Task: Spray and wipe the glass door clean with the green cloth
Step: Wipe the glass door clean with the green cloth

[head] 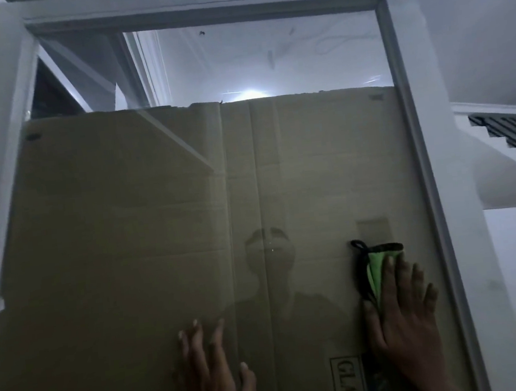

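A: What is being done at the glass door [159,180]?

B: The green cloth [376,273] is being pressed flat against the pane by the right hand [403,314]. The fingers are being kept straight and a little spread over the cloth, and the thumb is being laid along its lower left edge. Nothing is being pinched; the cloth is only being held between palm and glass.

A: Where on the door is the cloth being held?

B: In the lower right part of the pane, near the white frame [430,151] on that side. A black border and a small black loop are being shown at the top of the cloth, above the fingertips.

A: And the left hand [214,368]?

B: It is being laid open on the glass lower down, near the middle, with fingers straight and spread. No object is being held by it.

A: What is being seen behind the glass?

B: A large brown cardboard sheet [127,241] is being shown behind the pane, covering all but the top strip. A dim reflection of a person is being seen between the two hands.
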The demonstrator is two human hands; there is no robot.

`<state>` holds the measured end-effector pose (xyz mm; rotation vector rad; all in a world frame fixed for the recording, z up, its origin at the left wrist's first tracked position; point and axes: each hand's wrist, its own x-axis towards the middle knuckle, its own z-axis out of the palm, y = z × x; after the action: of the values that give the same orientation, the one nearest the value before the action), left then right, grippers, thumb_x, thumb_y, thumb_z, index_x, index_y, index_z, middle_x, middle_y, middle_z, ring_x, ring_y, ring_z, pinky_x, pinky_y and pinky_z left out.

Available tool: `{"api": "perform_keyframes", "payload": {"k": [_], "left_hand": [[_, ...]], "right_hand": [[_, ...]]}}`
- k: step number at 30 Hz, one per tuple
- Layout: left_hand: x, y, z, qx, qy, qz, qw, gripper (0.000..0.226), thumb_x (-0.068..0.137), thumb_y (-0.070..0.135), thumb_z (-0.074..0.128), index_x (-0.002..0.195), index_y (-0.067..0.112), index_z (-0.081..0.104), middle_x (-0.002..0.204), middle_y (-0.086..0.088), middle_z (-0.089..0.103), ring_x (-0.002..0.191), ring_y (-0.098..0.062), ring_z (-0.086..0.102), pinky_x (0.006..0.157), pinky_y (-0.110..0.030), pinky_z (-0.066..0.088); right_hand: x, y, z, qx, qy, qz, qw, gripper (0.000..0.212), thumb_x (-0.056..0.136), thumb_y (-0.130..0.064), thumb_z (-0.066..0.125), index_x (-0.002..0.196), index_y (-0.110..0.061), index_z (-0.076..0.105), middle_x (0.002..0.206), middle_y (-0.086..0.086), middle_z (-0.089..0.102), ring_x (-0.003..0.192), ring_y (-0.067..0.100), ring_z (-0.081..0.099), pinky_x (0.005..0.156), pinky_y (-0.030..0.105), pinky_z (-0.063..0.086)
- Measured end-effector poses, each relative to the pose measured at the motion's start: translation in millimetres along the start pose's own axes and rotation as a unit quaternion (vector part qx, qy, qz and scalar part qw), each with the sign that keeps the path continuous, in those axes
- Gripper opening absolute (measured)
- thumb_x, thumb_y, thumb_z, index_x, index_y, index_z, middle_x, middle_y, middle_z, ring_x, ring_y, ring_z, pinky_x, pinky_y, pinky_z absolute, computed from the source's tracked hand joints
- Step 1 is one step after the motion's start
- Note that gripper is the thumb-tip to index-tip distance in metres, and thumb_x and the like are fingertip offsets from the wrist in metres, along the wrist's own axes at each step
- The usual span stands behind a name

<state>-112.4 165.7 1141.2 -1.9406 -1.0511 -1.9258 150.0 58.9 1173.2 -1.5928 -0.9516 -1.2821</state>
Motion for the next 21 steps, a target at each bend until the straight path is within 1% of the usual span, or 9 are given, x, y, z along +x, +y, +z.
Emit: {"api": "perform_keyframes", "payload": {"k": [2,4,7,9,11,15,17,21], "left_hand": [[-0.7,2.8,1.3,-0.001,0.003,-0.005,1.000,0.069,0.064,0.041,0.044,0.129,0.019,0.050,0.138,-0.025,0.054,0.134,-0.039,0.036,0.092,-0.070,0.045],[-1.8,4.6,2.2,0.002,-0.002,-0.013,1.000,0.069,0.065,0.040,0.044,0.130,0.020,0.049,0.140,-0.023,0.052,0.135,-0.039,0.037,0.094,-0.069,0.045],[-2.3,5.5,-2.7,0.005,-0.018,-0.014,1.000,0.069,0.065,0.039,0.045,0.132,0.022,0.050,0.141,-0.019,0.053,0.135,-0.036,0.038,0.095,-0.066,0.046],[-1.2,3.3,-9.6,-0.003,-0.028,-0.006,1.000,0.067,0.067,0.037,0.046,0.131,0.023,0.054,0.141,-0.014,0.054,0.135,-0.034,0.041,0.097,-0.060,0.048],[1.7,-0.9,-18.8,-0.029,-0.037,-0.008,0.999,0.063,0.069,0.035,0.046,0.130,0.026,0.057,0.141,-0.008,0.055,0.133,-0.031,0.046,0.096,-0.052,0.049],[9.4,-12.8,-35.1,-0.072,-0.025,0.013,0.997,0.056,0.073,0.031,0.046,0.129,0.031,0.054,0.134,-0.001,0.060,0.119,-0.030,0.059,0.091,-0.041,0.051],[14.4,-21.5,-42.1,-0.082,-0.018,0.016,0.996,0.054,0.075,0.031,0.047,0.129,0.033,0.055,0.132,0.000,0.060,0.114,-0.029,0.061,0.088,-0.040,0.053],[23.4,-48.2,-57.0,-0.065,-0.023,0.008,0.998,0.054,0.075,0.031,0.047,0.128,0.031,0.060,0.135,-0.001,0.059,0.117,-0.029,0.061,0.090,-0.038,0.052]], "right_hand": [[0.6,2.1,-0.7,0.005,0.000,-0.004,1.000,0.074,0.104,-0.053,0.014,0.160,-0.003,0.017,0.167,0.022,0.017,0.153,0.045,0.016,0.121,0.060,0.010],[2.8,2.2,-0.1,0.023,0.000,0.001,1.000,0.075,0.104,-0.054,0.012,0.161,-0.006,0.013,0.168,0.021,0.014,0.153,0.045,0.013,0.121,0.059,0.008],[3.7,-2.0,5.0,0.040,0.005,0.015,0.999,0.077,0.102,-0.057,0.010,0.162,-0.007,0.011,0.168,0.022,0.012,0.152,0.048,0.013,0.119,0.063,0.010],[7.7,-8.8,7.1,0.046,0.007,0.036,0.998,0.078,0.101,-0.055,0.020,0.161,-0.005,0.012,0.167,0.024,0.012,0.151,0.050,0.013,0.117,0.068,0.012],[16.2,-22.4,6.4,0.055,-0.002,0.050,0.997,0.081,0.094,-0.045,0.031,0.161,-0.003,0.013,0.167,0.024,0.010,0.150,0.051,0.012,0.116,0.071,0.013],[38.0,-59.5,3.9,0.058,-0.011,0.050,0.997,0.081,0.093,-0.041,0.031,0.161,-0.003,0.010,0.168,0.023,0.007,0.152,0.049,0.008,0.119,0.068,0.010],[49.5,-82.4,4.5,0.065,-0.010,0.049,0.997,0.080,0.095,-0.041,0.029,0.162,-0.006,0.004,0.169,0.021,0.001,0.154,0.046,0.002,0.121,0.066,0.007],[64.8,-133.6,11.7,0.093,-0.009,0.025,0.995,0.078,0.097,-0.039,0.029,0.162,-0.011,-0.004,0.170,0.014,-0.012,0.156,0.036,-0.014,0.124,0.060,-0.003]]}}
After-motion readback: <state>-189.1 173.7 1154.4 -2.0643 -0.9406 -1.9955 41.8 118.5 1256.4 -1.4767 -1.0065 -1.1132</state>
